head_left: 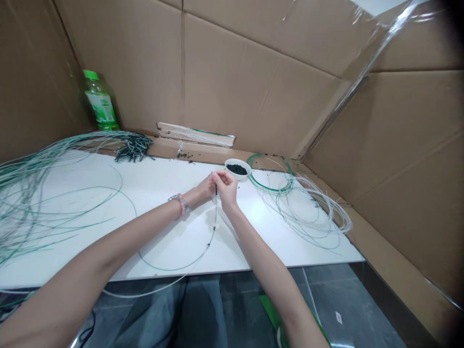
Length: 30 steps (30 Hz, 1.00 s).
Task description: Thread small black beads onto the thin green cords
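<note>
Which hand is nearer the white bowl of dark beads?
Right. The right hand sits just in front of the bowl, almost at its rim; the left hand is beside it, farther left of the bowl.

Bare tabletop (170,183) between wire coils (304,203)

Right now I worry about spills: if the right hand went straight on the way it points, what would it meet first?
Probably the small white bowl of dark beads: the right hand, pinching the thin green wire, points up the table toward it. Depth is hard to judge from one view.
</note>
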{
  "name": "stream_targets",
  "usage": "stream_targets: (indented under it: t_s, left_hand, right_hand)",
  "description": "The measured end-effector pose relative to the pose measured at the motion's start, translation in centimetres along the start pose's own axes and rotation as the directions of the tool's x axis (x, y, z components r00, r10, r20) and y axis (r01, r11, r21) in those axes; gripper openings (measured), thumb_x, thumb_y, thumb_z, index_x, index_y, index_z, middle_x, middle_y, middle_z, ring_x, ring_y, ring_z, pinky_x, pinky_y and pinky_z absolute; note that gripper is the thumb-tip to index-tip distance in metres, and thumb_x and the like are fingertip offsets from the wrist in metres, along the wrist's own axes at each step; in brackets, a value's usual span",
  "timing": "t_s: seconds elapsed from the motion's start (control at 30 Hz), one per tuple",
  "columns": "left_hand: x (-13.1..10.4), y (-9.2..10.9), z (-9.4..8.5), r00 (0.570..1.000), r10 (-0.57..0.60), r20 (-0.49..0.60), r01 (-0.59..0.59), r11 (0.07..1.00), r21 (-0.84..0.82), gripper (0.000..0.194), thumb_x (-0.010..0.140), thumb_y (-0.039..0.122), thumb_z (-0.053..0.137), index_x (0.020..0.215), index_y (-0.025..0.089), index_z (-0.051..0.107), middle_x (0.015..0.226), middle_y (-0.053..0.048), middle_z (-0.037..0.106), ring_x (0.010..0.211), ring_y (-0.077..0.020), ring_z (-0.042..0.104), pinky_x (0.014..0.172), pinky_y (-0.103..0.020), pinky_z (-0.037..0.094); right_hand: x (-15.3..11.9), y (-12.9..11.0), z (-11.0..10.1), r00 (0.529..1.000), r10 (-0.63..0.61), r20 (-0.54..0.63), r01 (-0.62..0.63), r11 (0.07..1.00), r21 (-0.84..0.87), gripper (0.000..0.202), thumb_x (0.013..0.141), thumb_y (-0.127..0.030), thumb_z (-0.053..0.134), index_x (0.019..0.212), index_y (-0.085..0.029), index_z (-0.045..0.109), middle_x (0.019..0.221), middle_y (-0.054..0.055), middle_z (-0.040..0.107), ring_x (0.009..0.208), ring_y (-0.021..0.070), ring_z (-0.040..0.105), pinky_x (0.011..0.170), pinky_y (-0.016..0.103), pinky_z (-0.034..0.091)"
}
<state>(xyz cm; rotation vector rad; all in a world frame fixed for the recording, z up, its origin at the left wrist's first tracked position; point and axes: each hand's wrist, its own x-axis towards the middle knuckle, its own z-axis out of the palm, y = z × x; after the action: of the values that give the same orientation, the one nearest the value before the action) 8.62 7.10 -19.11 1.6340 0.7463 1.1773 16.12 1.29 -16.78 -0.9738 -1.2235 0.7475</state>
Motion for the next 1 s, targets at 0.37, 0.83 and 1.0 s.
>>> stream_targets:
  t_s: [0.37,0.83,1.0]
  left_hand:
    - [-5.4,2.7,-5.4,0.951,-0.302,-0.073,0.23,0.842,-0.487,0.027,0.06,0.035,0.077,0.072,0.014,0.066,0.07,0.0,0.062,0.065,-0.0058,0.054,0.067,-0.018,0.045]
    - [-7.1,3.2,-4.6,0.943,-0.325,0.067,0.276,0.656,-0.702,0.007,0.071,0.021,0.07,0.075,0.015,0.068,0.084,-0.001,0.067,0.081,-0.0061,0.06,0.081,-0.015,0.048]
    - [-7.1,2.9,-4.6,0.945,-0.321,0.066,0.269,0.646,-0.714,0.007,0.07,0.021,0.071,0.073,0.015,0.068,0.08,0.0,0.065,0.077,-0.0051,0.059,0.081,-0.016,0.048]
  right_hand:
    - [-1.1,-0.1,0.3,0.997,0.006,0.072,-0.003,0.999,-0.04,0.014,0.081,-0.023,0.062,0.076,-0.011,0.059,0.084,0.002,0.063,0.082,0.0128,0.061,0.069,0.028,0.052]
    - [-2.0,-0.9,0.8,0.985,0.005,0.17,0.0,1.0,-0.031,0.015,0.071,-0.027,0.066,0.063,-0.016,0.059,0.083,0.005,0.069,0.08,0.0152,0.065,0.072,0.031,0.057]
    - [-2.0,-1.1,0.8,0.982,-0.012,0.187,0.02,0.999,-0.041,0.015,0.072,-0.026,0.066,0.063,-0.016,0.06,0.082,0.006,0.069,0.079,0.0148,0.066,0.074,0.031,0.057]
